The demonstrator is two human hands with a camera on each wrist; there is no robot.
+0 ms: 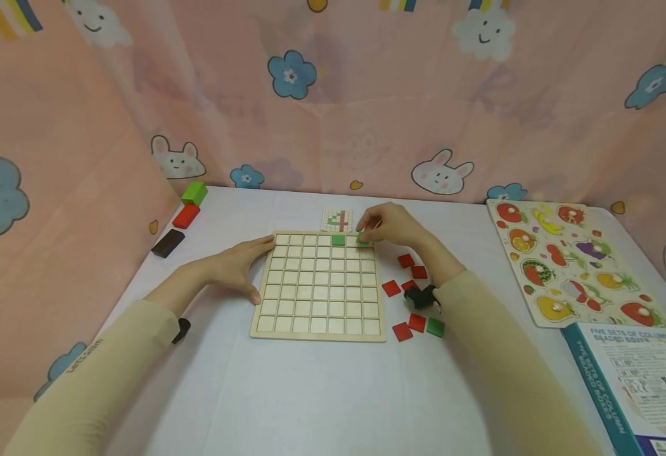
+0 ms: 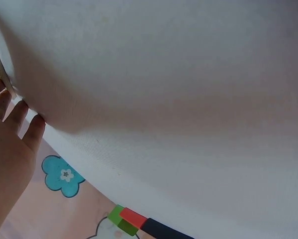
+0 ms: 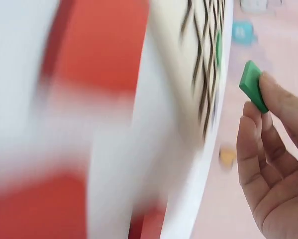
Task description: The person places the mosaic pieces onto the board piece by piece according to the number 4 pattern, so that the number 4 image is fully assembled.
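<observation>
We see loose red tiles (image 1: 405, 288) by our right wrist; a sleeve could sweep them; left hand (image 1: 236, 269) lies flat, fingers straight, pressing the grid board (image 1: 318, 288) at its left edge; right hand (image 1: 390, 225) pinches a green tile (image 1: 364, 239) over the top row, beside a seated green tile (image 1: 338, 240); it may tilt, miss its cell; pattern card (image 1: 337, 220) lies beyond.

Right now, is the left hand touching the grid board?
Touching. The head view shows the left hand lying flat on the table with its fingertips against the left edge of the grid board.
</observation>
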